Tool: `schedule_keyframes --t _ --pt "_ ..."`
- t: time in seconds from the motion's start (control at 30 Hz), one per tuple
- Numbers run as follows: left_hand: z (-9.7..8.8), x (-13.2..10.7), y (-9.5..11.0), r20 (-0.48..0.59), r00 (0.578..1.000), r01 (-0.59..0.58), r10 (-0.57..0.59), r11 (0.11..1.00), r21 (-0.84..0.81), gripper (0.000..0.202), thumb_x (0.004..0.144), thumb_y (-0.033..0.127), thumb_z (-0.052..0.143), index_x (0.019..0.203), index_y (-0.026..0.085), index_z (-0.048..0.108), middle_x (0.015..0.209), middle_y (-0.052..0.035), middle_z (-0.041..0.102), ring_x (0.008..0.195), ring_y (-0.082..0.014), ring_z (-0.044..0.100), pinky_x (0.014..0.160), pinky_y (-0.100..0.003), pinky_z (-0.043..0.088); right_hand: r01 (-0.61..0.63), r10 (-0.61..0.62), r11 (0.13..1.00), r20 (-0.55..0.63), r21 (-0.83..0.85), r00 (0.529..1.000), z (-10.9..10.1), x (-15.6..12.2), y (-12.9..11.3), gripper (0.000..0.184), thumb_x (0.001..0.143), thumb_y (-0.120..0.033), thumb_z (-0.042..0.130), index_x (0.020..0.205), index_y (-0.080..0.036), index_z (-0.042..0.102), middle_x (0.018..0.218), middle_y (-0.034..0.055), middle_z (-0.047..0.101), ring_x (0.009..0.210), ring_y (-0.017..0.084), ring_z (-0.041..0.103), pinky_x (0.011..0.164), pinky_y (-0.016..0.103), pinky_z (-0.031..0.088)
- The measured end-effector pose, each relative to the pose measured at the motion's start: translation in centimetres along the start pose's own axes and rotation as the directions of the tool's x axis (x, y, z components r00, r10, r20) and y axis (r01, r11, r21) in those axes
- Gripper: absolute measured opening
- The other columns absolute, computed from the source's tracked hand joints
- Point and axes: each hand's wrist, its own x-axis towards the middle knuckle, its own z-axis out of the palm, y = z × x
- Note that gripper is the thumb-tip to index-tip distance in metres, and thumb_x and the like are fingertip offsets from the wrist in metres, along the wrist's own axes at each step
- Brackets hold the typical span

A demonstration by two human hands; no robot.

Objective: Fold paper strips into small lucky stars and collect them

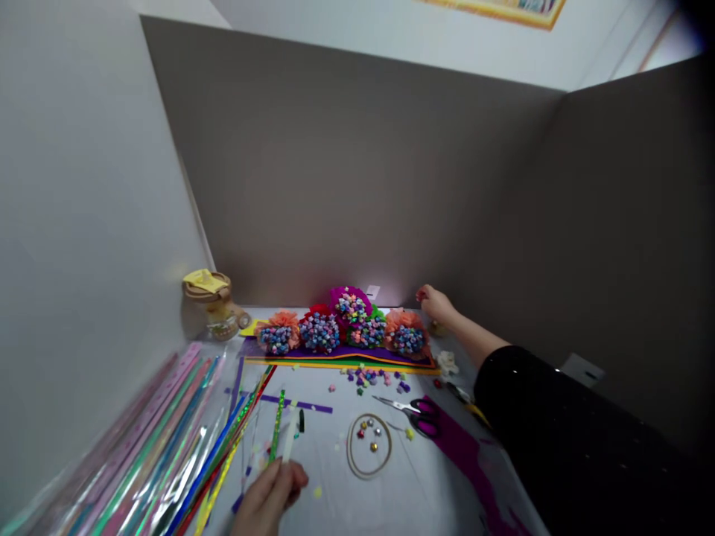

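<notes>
My left hand [271, 493] pinches a narrow, flat white strip [289, 438]; I can't tell my right hand's [439, 304] grip near the desk's [335, 514] far-right corner

panel [357, 179] dim | upper wall [357, 30] brighter | plastic sleeves [167, 454] glare | upper-right corner black

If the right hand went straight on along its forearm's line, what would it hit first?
Probably the grey panel at the back: the right hand points up and left toward it, above the flowers. One view leaves the gap unclear.
</notes>
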Motion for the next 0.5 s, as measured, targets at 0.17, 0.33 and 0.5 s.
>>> schedule_keyframes --t 0.17,0.33,0.5 --pt "0.1 -0.8 1.3 0.079 0.995 -0.067 0.058 0.991 0.117 0.05 0.061 0.066 0.064 0.067 0.017 0.069 0.072 -0.0045 0.064 0.076 -0.0201 0.056 0.073 -0.029 0.045 0.082 -0.077 0.995 -0.074 0.056 0.994 -0.2 -7.6 -2.3 0.024 0.074 -0.004 0.045 0.084 -0.014 0.063 0.081 0.0057 0.064 0.077 0.018 0.057 0.064 0.024 0.039" --pt "1.0 -3.2 3.0 0.185 0.979 -0.108 0.089 0.989 0.096 0.044 0.066 0.057 0.064 0.079 0.015 0.073 0.072 -0.005 0.064 0.074 -0.018 0.057 0.07 -0.027 0.044 0.273 -0.27 0.954 -0.035 0.122 0.962 0.8 -19.0 -5.0 0.019 0.073 -0.008 0.051 0.081 -0.016 0.066 0.09 0.007 0.061 0.091 0.022 0.053 0.08 0.03 0.04" --pt "2.0 -5.4 3.8 0.33 0.934 -0.216 0.136 0.951 0.221 0.035 0.075 0.047 0.059 0.08 0.014 0.071 0.067 -0.0038 0.062 0.069 -0.0155 0.055 0.067 -0.026 0.043 0.447 -0.476 0.807 -0.023 0.386 0.879 -0.1 -27.6 -8.4 0.02 0.077 -0.011 0.051 0.092 -0.016 0.064 0.091 0.0079 0.061 0.09 0.021 0.055 0.081 0.033 0.043"
